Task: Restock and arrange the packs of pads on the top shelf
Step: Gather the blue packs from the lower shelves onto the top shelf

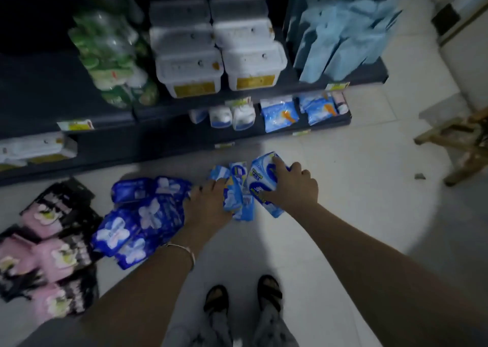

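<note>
- Both hands reach down to the floor (330,214), close side by side.
- Fingers of the right hand (293,185) curl over a light blue pack (264,177) and hold it.
- Next to it, the left hand (208,204) touches a bunch of light blue packs (235,190) between the hands; it is hard to tell if it grips them.
- Dark blue packs (142,214) lie just left of the left hand, and pink packs (50,254) lie further left.
- Past the hands stands the shelf (111,140).
</note>
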Tool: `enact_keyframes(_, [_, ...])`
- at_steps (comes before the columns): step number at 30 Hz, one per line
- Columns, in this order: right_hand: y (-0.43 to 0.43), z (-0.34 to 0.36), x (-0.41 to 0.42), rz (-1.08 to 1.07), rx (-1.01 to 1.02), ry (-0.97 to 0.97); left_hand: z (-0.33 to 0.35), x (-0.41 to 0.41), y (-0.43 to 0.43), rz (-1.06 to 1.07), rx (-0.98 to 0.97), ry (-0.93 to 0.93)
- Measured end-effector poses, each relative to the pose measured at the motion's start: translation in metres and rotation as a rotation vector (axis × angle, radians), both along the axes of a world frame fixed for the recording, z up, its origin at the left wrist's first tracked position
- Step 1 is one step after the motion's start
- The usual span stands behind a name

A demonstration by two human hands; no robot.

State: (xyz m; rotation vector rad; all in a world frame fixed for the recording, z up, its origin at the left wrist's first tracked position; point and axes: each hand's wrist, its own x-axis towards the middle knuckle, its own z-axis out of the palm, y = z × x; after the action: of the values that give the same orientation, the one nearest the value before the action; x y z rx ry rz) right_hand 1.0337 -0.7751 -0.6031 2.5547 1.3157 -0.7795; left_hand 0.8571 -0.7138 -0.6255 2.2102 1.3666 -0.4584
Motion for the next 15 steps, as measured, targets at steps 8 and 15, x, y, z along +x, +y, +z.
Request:
enact_keyframes(8, [-0.031,-0.210,-0.021,0.001,-0.050,0.001,-0.200,-0.005,-0.032,0.148,-0.065,0.067])
enact_keyframes(15, [-0.001,-0.347,-0.038,-0.123,0.110,0.017,-0.333,0.014,0.000,0.313,0.162,-0.050])
